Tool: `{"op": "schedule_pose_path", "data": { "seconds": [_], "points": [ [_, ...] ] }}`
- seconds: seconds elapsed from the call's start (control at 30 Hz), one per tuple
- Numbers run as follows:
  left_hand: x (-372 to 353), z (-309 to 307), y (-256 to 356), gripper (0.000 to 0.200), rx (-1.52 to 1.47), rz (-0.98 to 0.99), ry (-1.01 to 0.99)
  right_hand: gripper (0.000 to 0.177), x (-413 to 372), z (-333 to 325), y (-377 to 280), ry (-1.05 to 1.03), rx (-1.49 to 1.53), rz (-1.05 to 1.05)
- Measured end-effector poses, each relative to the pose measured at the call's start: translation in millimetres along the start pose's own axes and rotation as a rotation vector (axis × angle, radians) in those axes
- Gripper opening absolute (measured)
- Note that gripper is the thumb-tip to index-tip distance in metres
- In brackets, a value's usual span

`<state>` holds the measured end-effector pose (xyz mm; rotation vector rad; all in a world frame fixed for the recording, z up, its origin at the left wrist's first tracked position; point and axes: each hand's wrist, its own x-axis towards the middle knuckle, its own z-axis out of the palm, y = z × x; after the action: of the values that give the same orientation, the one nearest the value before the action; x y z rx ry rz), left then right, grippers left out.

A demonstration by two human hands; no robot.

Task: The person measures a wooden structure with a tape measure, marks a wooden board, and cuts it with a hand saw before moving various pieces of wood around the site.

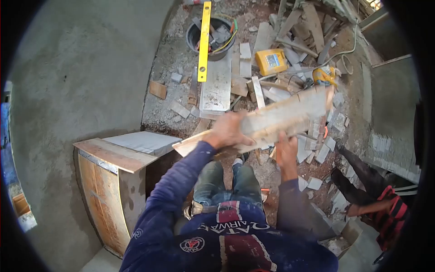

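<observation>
A long, pale wooden board [281, 115], smeared with grey, is held across the front of my body, its right end higher than its left. My left hand [230, 131] grips it near its left end, fingers over the upper side. Farther right, my right hand [286, 152] is closed on the lower edge. Below and left of the board stands a block-like structure [104, 195] with a wooden panel on its face and a plank [115, 154] along its top edge.
A yellow spirit level [205, 43] lies across a black bucket [192, 36] holding tools. Behind the board are a yellow case [271, 61], wood scraps and broken blocks. Another person [383, 206] in a red-and-black top is at the right. A grey wall [86, 68] rises at the left.
</observation>
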<state>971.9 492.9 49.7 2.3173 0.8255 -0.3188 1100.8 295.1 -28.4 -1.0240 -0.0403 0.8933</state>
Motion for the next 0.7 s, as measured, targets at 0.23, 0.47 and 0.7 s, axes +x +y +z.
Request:
{"op": "schedule_pose_path", "data": {
  "seconds": [0.23,0.47,0.7],
  "points": [
    [22.2,143.0,-121.9,0.086,-0.062,0.149,-0.11,0.052,-16.7,-27.6,167.5,0.587,-0.029,0.303],
    [79.4,179.3,-256.6,0.075,0.154,0.198,0.082,0.044,125.1,21.7,335.9,0.566,0.172,0.223],
    [199.1,168.8,-349.6,0.06,0.18,0.403,0.241,0.062,239.1,55.4,397.7,0.586,0.241,0.174]
  ]
}}
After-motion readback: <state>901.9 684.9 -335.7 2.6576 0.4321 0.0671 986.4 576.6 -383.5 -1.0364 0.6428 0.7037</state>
